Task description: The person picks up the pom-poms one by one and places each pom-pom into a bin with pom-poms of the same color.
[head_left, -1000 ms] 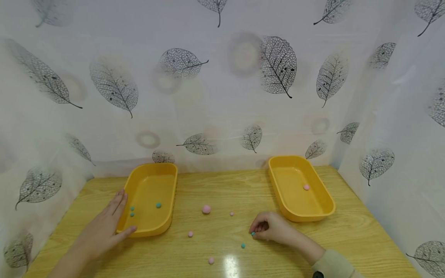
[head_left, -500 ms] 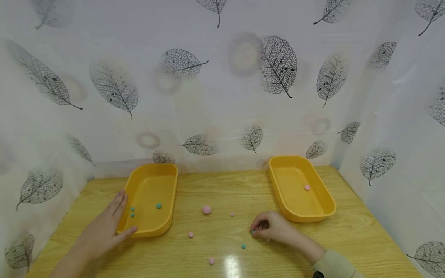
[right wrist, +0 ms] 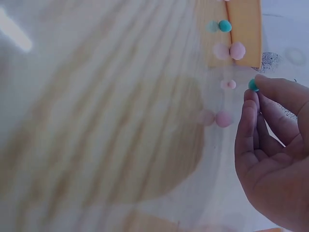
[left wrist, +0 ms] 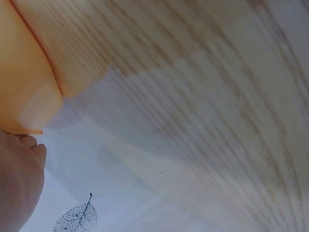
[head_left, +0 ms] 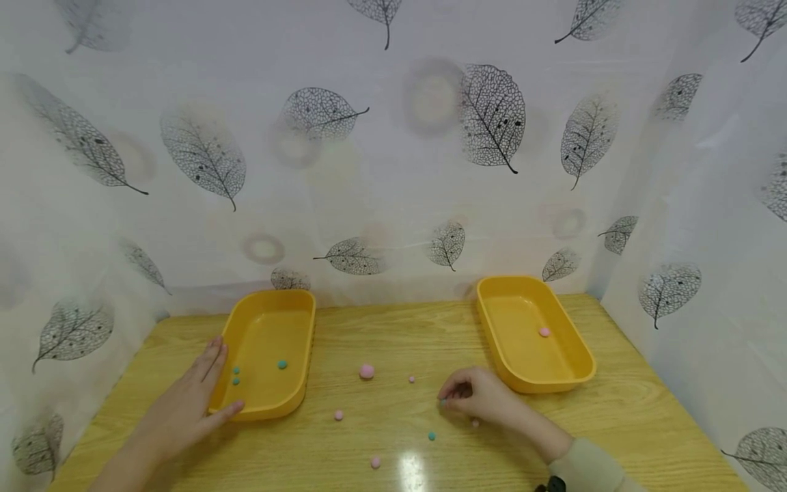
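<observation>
Between thumb and fingertips, my right hand (head_left: 486, 398) pinches a small teal ball (right wrist: 253, 85), just above the table in the head view. A second teal ball (head_left: 432, 436) lies on the wood to its left. Under the wrist sits a pink ball (head_left: 475, 423). My left hand (head_left: 178, 403) rests against the left yellow tray (head_left: 310, 342), fingers straight along its outer side and thumb on the front corner. In that tray are three teal balls, one of them a larger teal ball (head_left: 282, 364). The left wrist view shows only part of the left hand (left wrist: 21, 179) at the tray's rim.
At the back right stands another yellow tray (head_left: 486, 321) holding a pink ball (head_left: 544, 332). Several pink balls are spread over the middle of the table, the largest pink ball (head_left: 366, 371) farther back. A leaf-patterned curtain (head_left: 393, 171) encloses the table's back and sides.
My right hand has lifted slightly with the teal ball, uncovering more of the pink ball under the wrist. My left hand stays on the tray.
</observation>
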A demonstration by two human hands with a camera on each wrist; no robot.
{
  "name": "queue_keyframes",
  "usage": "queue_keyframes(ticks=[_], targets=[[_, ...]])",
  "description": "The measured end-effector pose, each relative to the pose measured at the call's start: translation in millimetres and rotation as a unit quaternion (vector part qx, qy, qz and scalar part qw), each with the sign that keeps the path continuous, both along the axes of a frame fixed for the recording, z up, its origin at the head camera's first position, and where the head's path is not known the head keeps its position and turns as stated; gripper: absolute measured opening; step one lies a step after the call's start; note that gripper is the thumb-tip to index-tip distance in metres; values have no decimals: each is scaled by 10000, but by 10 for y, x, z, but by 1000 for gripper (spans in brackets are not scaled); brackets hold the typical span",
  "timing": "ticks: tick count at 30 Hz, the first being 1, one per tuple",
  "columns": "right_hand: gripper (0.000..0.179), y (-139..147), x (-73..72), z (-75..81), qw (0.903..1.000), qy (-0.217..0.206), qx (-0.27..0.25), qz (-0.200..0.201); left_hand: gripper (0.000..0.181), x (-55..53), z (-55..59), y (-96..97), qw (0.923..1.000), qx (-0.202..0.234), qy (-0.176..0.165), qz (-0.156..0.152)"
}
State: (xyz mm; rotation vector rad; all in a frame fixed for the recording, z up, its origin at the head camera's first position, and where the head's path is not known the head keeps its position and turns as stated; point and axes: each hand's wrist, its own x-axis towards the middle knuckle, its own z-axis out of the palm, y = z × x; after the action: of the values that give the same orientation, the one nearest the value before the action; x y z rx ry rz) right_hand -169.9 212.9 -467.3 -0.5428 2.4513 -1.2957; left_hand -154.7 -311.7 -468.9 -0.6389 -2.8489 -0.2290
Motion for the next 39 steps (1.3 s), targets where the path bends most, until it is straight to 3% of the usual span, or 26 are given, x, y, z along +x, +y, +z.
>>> queue_keyframes(ticks=[7, 17, 25, 39], targets=[[8, -131, -31, 52, 9998, 184, 59, 3, 100, -10, -18, -9, 9998, -22, 190, -90], [11, -391, -116, 170, 9988, 431, -223, -16, 100, -14, 4, -12, 10000, -13, 58, 0], [13, -603, -201, 160, 9974, 452, -561, -45, 100, -19, 3, -14, 10000, 32, 87, -21], [14, -965, -340, 212, 9957, 449, -788, -193, 101, -12, 39, 5, 9998, -8, -190, 64]])
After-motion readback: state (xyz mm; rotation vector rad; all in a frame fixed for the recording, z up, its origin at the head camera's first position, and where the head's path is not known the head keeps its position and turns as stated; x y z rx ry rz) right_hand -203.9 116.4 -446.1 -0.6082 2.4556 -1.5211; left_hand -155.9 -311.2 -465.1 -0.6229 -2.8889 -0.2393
